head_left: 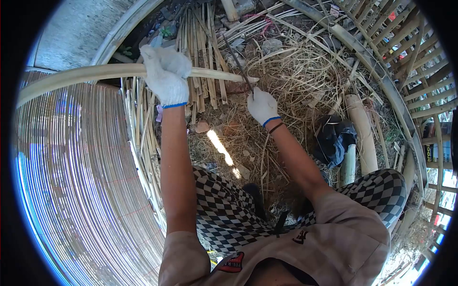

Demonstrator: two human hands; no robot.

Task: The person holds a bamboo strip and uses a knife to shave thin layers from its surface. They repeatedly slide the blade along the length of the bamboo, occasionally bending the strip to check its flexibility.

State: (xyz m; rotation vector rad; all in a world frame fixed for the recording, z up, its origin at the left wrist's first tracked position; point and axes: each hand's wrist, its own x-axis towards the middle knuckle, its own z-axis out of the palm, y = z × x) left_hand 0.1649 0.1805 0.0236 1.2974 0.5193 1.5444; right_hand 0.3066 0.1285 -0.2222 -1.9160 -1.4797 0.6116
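My left hand point(167, 78), in a white knitted glove with a blue cuff, is closed around a long pale bamboo strip point(105, 71). The strip curves in from the far left and ends in a thin tip just past the glove, above my other hand. My right hand point(263, 107), gloved the same way, grips a thin dark-bladed knife point(239, 66). Its handle is hidden inside the fist. The blade points up and to the left, crossing the strip near its tip in this view.
A bundle of split bamboo sticks point(202, 52) lies beyond my hands, beside a heap of shavings point(300, 71). A slatted bamboo screen point(81, 162) fills the left; a lattice fence point(429, 62) stands right. Near my knee are a black plastic bag point(334, 140) and bamboo poles point(361, 133).
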